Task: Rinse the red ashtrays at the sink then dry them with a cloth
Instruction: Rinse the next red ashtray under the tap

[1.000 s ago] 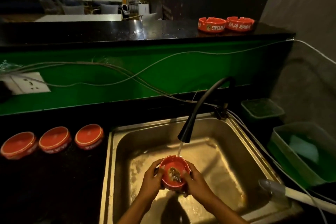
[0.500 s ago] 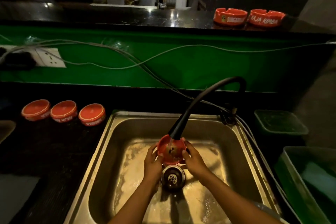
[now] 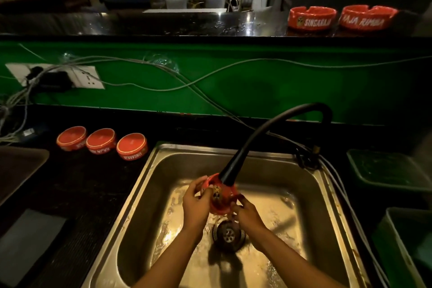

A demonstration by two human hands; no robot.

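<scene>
Both Hands on One Ashtray Under the Tap

Dark counter (image 3: 77,194) runs along my left, with a steel sink (image 3: 149,184) set into it and a green wall panel (image 3: 233,91) behind. Above the panel sits a black bar top (image 3: 140,23), and past that a dim room with pale chairs and a white table.

From the left: a white socket plate (image 3: 81,77) with grey cables (image 3: 163,82) trailing across the green, then three red ashtrays (image 3: 102,141) upside down in a row on the counter beside the sink. The black tap hose (image 3: 261,133) arches over the basin, and its nozzle crosses in front of what I hold. Two more ashtrays (image 3: 342,17) stand upright on the bar top at far right, and green tubs (image 3: 388,170) sit right of the sink.

I hold one red ashtray (image 3: 221,199) tilted under the nozzle, above the drain (image 3: 228,234). My left hand (image 3: 196,203) curls round its left rim, thumb on the face. My right hand (image 3: 247,215) pinches its lower right edge with the fingertips.
</scene>
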